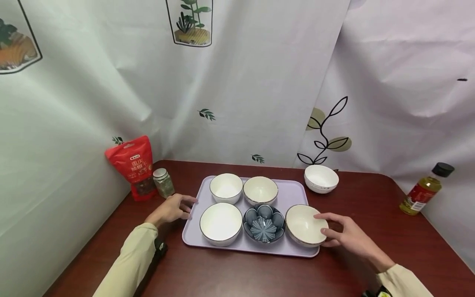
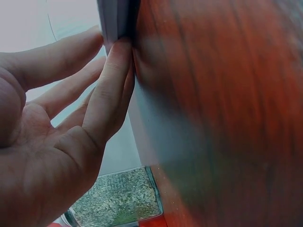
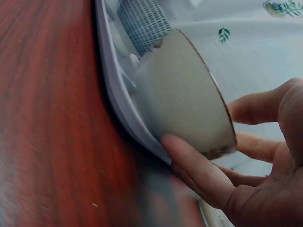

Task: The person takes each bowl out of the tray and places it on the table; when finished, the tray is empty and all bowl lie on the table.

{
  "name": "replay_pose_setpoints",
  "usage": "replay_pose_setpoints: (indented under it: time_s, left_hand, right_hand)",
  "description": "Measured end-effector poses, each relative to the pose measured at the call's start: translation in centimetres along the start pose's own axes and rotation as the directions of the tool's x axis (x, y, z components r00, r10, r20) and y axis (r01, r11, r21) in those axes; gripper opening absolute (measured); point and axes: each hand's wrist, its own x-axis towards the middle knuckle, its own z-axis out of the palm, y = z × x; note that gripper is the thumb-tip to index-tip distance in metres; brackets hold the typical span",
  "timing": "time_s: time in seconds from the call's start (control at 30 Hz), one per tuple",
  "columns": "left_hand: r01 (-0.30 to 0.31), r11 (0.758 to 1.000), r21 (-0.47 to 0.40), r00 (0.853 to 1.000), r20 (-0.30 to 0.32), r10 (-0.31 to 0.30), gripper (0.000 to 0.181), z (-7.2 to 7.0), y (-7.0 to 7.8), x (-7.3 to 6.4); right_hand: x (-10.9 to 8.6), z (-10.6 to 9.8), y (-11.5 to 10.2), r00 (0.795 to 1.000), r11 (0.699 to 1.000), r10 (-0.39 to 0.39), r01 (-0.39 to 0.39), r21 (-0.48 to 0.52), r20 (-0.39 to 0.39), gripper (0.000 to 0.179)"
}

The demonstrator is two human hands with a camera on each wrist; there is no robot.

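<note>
A lavender tray point(image 1: 293, 189) lies on the table with several bowls on it. At its left rim, my left hand point(image 1: 173, 208) pinches the edge; in the left wrist view the fingertips point(image 2: 118, 49) meet that rim. My right hand point(image 1: 350, 235) holds a cream bowl point(image 1: 302, 225) at the tray's front right corner, with digits over its rim and others against its outside. The right wrist view shows this bowl's wall point(image 3: 184, 90) beside the tray rim point(image 3: 113, 94). Left of it sits a dark blue petal-patterned bowl point(image 1: 263, 229), then a white bowl point(image 1: 220, 222).
Two more bowls, a white one point(image 1: 226, 185) and a cream one point(image 1: 260, 189), stand along the tray's back. Another white bowl point(image 1: 321, 178) is on the table behind right. A red pouch point(image 1: 135, 163) and jar point(image 1: 163, 183) stand left, an oil bottle point(image 1: 424, 192) far right.
</note>
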Motion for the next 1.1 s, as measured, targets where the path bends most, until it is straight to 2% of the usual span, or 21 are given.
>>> replay_pose_setpoints:
  time_s: [0.33, 0.6, 0.7, 0.87, 1.0, 1.1]
  left_hand:
    - [-0.020, 1.000, -0.003, 1.000, 0.004, 0.020, 0.050, 0.3, 0.0, 0.1]
    - [-0.005, 1.000, 0.027, 1.000, -0.005, 0.005, 0.050, 0.1, 0.1, 0.2]
    - [0.020, 1.000, 0.018, 1.000, -0.009, -0.020, 0.050, 0.2, -0.1, 0.0]
    - [0.021, 0.999, 0.027, 1.000, -0.006, -0.021, 0.050, 0.3, -0.2, -0.1]
    - [0.032, 0.999, 0.024, 0.999, -0.013, -0.032, 0.050, 0.2, 0.0, 0.0]
    - [0.022, 0.999, 0.030, 1.000, -0.016, -0.021, 0.050, 0.0, 0.2, 0.2]
  right_hand:
    - [-0.2, 0.8, 0.3, 0.994, 0.999, 0.046, -0.044, 0.024, -0.101, 0.055]
    - [-0.6, -0.5, -0.4, 0.978, 0.998, 0.060, -0.058, 0.019, -0.199, 0.056]
    - [-1.0, -1.6, -0.4, 0.968, 0.998, 0.064, -0.067, -0.005, -0.244, 0.053]
    - [-1.7, -4.7, 0.2, 0.945, 0.994, 0.099, -0.107, -0.009, -0.313, 0.047]
    - [-1.8, -7.5, 1.0, 0.914, 0.986, 0.157, -0.166, 0.009, -0.374, 0.046]
    - [-1.5, -9.3, 1.5, 0.887, 0.984, 0.174, -0.175, 0.036, -0.427, 0.044]
